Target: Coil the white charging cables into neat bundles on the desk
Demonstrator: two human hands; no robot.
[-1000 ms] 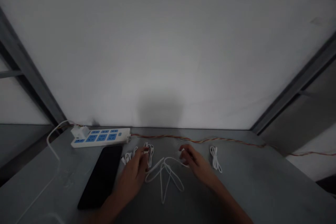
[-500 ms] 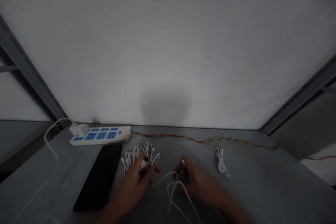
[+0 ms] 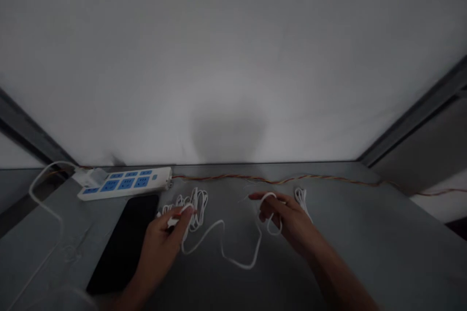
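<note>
My left hand (image 3: 160,248) is curled and pinching a white charging cable (image 3: 222,238) near its end, at about the middle of the tabletop's far half, with the thumb and fingers closed around it. My right hand (image 3: 288,218) is half open, fingers spread and curved, with a loop of that cable hanging across them; I can't tell if it's actually gripped. The cable sags between my hands in a slack curve on the gray tabletop (image 3: 365,262). Just past my left fingers sits a tangled bundle of white cable (image 3: 191,204), touching them or nearly so. A small folded white cable (image 3: 301,198) lies right behind my right hand, near the far edge. Left of the bundle is a black phone (image 3: 124,245), face down or dark, I can't tell which. Along the far edge lie a white power strip (image 3: 124,183) with blue sockets, a plug adapter (image 3: 91,177) in it, and a twisted orange-and-yellow wire (image 3: 277,180).
</note>
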